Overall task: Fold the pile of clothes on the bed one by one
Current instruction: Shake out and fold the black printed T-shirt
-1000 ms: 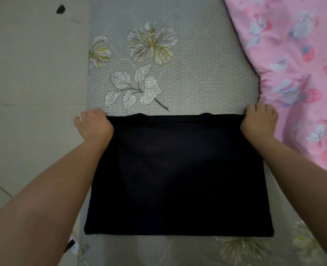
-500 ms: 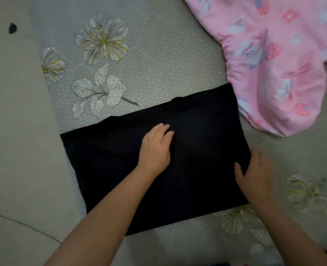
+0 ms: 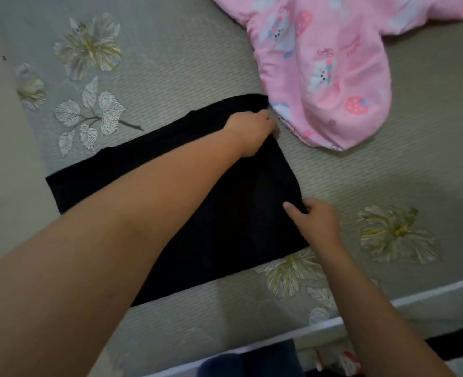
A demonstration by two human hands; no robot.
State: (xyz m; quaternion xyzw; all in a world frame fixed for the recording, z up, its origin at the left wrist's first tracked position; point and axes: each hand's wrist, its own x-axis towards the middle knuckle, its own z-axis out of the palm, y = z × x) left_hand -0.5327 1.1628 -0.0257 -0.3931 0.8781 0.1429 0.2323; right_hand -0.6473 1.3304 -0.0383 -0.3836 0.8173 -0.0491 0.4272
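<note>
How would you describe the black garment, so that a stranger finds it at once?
On the grey flowered bed sheet, look below the pink printed cloth. The black garment lies flat there as a plain dark rectangle, with both hands, left and right, gripping its right edge. It is the only dark, unpatterned fabric.

Bed (image 3: 187,63): grey-green striped sheet with flower and leaf print, white frame edge along near side. Black garment (image 3: 225,213) flat on sheet, folded to rectangle, lying skewed. Left hand (image 3: 252,131) on its far right corner, right hand (image 3: 317,221) at its right edge. Pink printed cloth (image 3: 325,77) bunched on sheet just beyond left hand, touching garment's corner there. Flower print right of right hand.
</note>
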